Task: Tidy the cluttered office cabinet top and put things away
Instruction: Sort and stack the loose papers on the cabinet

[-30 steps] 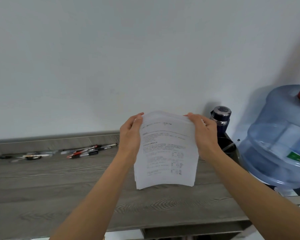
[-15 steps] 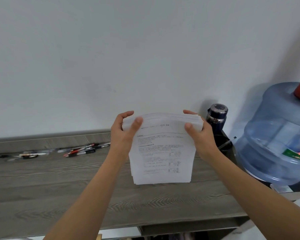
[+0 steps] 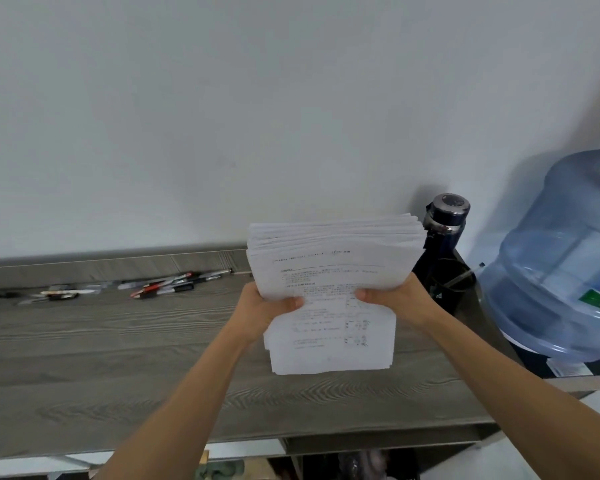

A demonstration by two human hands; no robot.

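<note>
Sliding down from the top corners, where they were half a second ago, the person's two grips now hold the stack of paper by the middle of its side edges. On the near left edge, the left grip is closed round the sheets, thumb across the printed front page and fingers hidden behind. On the other edge, the right grip is closed round the sheets in the same way. The thick stack stands upright over the right half of a grey wood-grain tabletop, printed side facing the person, the top edges of the sheets slightly fanned. Whether its bottom edge touches the tabletop cannot be told. Both bare forearms reach in from the bottom of the view. Along the back of the tabletop, left of the stack and well apart from it, lies a loose bunch of pens, some red and black, and further left a second small bunch. Just behind the stack's right corner stands a dark bottle with a shiny cap, beside a black cup. Further right is a large blue water jug. A plain white wall fills the upper half.
</note>
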